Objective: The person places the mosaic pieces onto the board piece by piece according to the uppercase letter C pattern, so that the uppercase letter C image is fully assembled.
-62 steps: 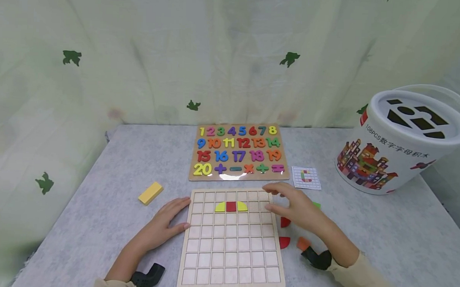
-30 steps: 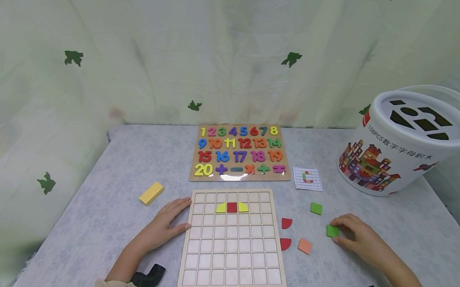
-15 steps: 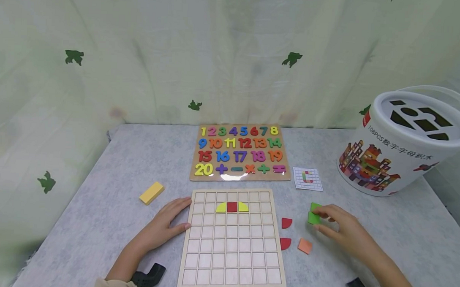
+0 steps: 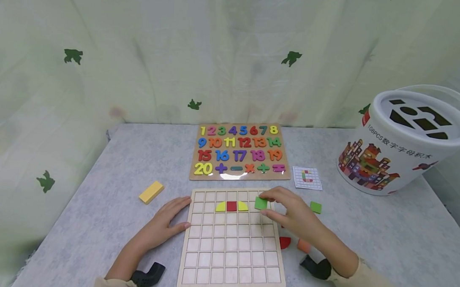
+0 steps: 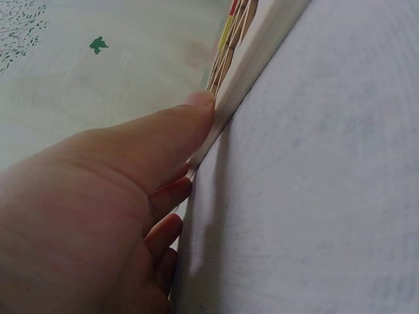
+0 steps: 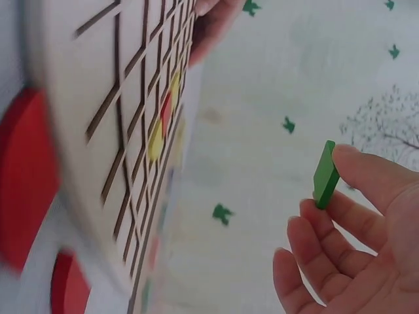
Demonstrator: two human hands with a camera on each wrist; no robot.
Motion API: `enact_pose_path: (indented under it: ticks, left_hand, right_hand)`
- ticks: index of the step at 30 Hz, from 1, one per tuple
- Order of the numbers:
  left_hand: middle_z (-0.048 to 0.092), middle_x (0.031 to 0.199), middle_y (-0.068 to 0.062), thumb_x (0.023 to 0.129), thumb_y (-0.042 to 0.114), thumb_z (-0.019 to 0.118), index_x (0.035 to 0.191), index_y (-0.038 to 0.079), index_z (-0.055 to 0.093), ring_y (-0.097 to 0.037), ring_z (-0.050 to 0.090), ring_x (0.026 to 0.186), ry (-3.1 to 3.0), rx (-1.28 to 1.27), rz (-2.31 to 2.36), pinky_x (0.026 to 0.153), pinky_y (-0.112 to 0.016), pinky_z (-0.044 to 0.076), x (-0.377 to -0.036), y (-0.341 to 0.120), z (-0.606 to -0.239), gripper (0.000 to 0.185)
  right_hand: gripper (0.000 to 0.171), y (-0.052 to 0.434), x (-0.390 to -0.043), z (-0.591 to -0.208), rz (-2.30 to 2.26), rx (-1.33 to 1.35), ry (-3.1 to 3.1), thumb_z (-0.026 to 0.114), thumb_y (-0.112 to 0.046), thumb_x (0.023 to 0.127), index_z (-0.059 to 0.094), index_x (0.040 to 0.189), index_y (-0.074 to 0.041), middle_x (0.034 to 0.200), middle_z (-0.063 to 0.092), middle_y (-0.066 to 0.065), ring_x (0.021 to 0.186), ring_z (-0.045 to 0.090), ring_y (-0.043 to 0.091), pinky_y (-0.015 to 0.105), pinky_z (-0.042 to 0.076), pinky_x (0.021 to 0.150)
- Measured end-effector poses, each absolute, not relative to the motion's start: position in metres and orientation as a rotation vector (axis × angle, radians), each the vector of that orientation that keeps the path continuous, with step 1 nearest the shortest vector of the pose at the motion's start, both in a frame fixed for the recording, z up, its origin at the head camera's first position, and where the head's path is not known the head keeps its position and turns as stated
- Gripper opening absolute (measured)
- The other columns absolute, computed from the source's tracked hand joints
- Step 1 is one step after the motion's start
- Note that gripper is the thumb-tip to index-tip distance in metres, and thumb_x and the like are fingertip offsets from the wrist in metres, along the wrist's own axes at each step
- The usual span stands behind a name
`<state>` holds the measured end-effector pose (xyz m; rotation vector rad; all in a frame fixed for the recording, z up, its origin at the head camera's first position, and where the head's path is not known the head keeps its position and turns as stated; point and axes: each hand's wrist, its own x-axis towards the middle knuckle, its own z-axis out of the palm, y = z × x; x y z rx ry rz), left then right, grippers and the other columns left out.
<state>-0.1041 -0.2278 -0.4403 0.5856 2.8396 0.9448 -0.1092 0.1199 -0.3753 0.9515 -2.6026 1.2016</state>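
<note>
Green square wooden tile (image 4: 261, 203) is pinched between the thumb and fingertips of the right hand (image 4: 294, 215), held over the upper right part of the pale wooden grid board (image 4: 231, 262), just right of the little row already sitting in there: yellow quarter-round piece (image 4: 220, 207), red square piece (image 4: 231, 206), yellow quarter-round again. In the right wrist view the tile (image 6: 325, 175) is clearly off the board, with the other fingers (image 6: 308, 245) loosely curled under it.

Left hand (image 4: 166, 223) lies flat on the grey counter (image 4: 109, 215), fingers straight, thumb and fingertips pressed against the board's left edge.

Most of the grid cells are bare. Right of the board's edge it's busier: a second green square tile (image 4: 315, 207), a red quarter-round piece (image 4: 284, 242) and an orange piece (image 4: 303, 245) partly hidden by the wrist. Behind the board are the wooden number puzzle board (image 4: 240, 152) and a small pattern card (image 4: 307, 178), with a big white bucket (image 4: 401, 143) at far right. A yellow rectangular block (image 4: 151, 192) sits alone at left, with open counter around it.
</note>
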Motion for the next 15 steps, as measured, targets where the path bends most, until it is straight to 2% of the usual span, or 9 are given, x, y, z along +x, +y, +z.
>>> enact_pose_path:
  ticks: [6,15]
  left_hand:
    - [0.026,0.131,0.008,0.076,0.043,0.053,0.129,0.023,0.03,-0.015,0.018,0.12,2.84,0.596,0.944,0.094,-0.043,0.018,-0.104,-0.228,-0.44,0.061]
    - [0.028,0.13,0.007,0.076,0.042,0.054,0.129,0.022,0.031,-0.015,0.02,0.12,2.853,0.606,0.938,0.094,-0.043,0.02,-0.104,-0.228,-0.44,0.061]
  right_hand:
    - [0.031,0.082,-0.118,-0.379,1.271,1.023,-2.627,0.059,-0.028,0.075,0.055,0.104,-0.017,0.1,0.05,-0.013,0.088,0.048,0.008,0.025,0.044,0.073]
    - [0.029,0.045,-0.129,-0.403,1.279,1.1,-2.708,0.06,-0.027,0.075,0.055,0.101,-0.015,0.091,0.05,-0.009,0.078,0.047,0.012,0.024,0.044,0.066]
